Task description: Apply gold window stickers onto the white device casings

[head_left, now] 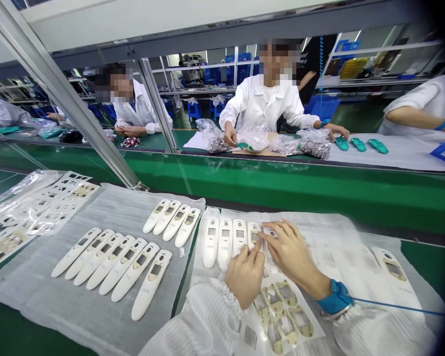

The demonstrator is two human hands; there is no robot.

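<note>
My left hand (245, 275) and my right hand (289, 252) meet over a white thermometer-like shell (253, 233), the fourth in a short row of white shells (224, 241) lying on white foam sheet. The left hand's fingers are curled, thumb and fingertips pressing at the shell's window. The right hand's fingers are pinched on the same spot, on something too small to make out. A sticker sheet (282, 311) with several yellowish window labels lies under my wrists. A blue wrist strap (335, 298) with a cord is on my right wrist.
Two more rows of white shells (114, 264) (172, 222) lie on foam to the left, and label sheets (40, 207) further left. Another shell (391, 269) lies at right. Beyond a green conveyor belt (282, 188), people in white coats work with bags and teal parts (358, 144). A slanted metal post (70, 104) rises at left.
</note>
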